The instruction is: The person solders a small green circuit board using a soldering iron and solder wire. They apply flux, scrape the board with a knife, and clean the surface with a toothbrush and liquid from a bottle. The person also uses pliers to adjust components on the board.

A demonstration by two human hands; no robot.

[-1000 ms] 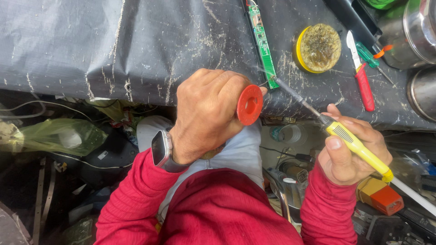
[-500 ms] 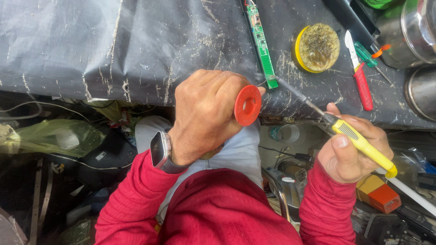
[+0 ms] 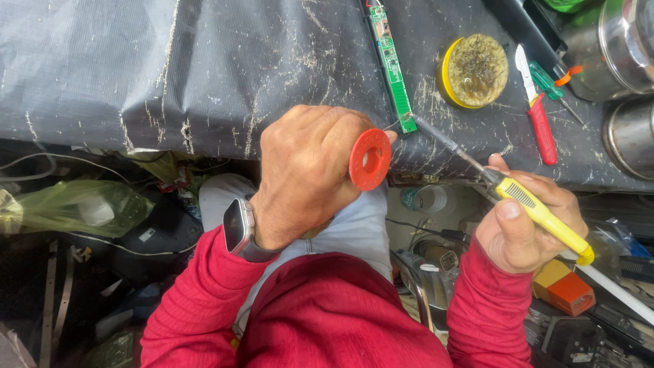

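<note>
Red solder spool [image 3: 370,159] gripped in left hand [image 3: 306,170]; yellow soldering iron [image 3: 524,204] gripped in right hand [image 3: 524,228]

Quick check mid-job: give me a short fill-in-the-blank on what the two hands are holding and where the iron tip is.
1. The left hand grips a solder spool whose colour is ____.
2. The right hand holds a soldering iron with a ____ handle.
3. The iron's tip meets the near end of the long green ____.
4. The round tin lies on the table beside a knife with a ____ handle.

Missing words: red; yellow; circuit board; red
</note>
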